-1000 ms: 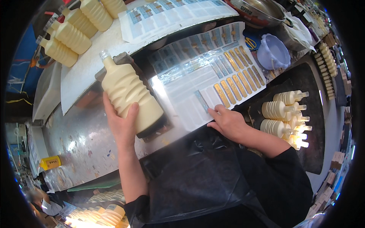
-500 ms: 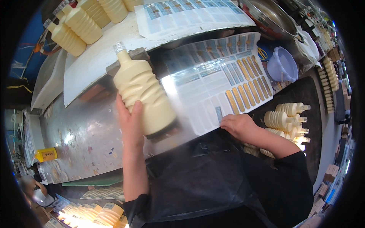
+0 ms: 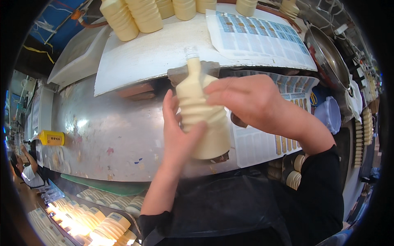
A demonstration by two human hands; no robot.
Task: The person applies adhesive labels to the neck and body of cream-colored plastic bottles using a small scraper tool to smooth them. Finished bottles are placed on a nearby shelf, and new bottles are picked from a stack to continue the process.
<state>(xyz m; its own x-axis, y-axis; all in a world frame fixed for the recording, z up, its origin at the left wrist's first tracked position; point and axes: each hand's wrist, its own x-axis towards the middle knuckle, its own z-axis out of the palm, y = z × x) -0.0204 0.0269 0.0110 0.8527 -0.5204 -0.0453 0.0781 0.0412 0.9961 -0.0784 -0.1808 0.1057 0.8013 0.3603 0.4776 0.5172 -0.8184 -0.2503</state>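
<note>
A cream-coloured bottle (image 3: 213, 137) with wavy ridges and a clear threaded neck lies tilted on the bench, its neck against a dark block (image 3: 179, 76). My left hand (image 3: 176, 135) grips its left side, with the thumb across the front. Over the bottle's shoulder is my right hand (image 3: 250, 98), fingers pinched together and blurred. By its fingertips a narrow grey-blue sticker (image 3: 201, 79) shows against the shoulder; the fingers partly hide it. Beneath my right forearm lies a sheet of stickers (image 3: 250, 145) with gold and blue strips, partly covered by the arm.
More cream bottles (image 3: 143, 16) stand on the white board (image 3: 135, 61) at the back, beside another sticker sheet (image 3: 262, 35). A metal basin (image 3: 328, 53) and a lilac bucket (image 3: 328, 115) are at right. A yellow bottle (image 3: 52, 138) sits at left. Several bottles (image 3: 111, 227) lie lower left.
My right hand has left the sticker sheet's near edge and come up to the bottle's shoulder. The left hand still holds the bottle. The whole view has shifted.
</note>
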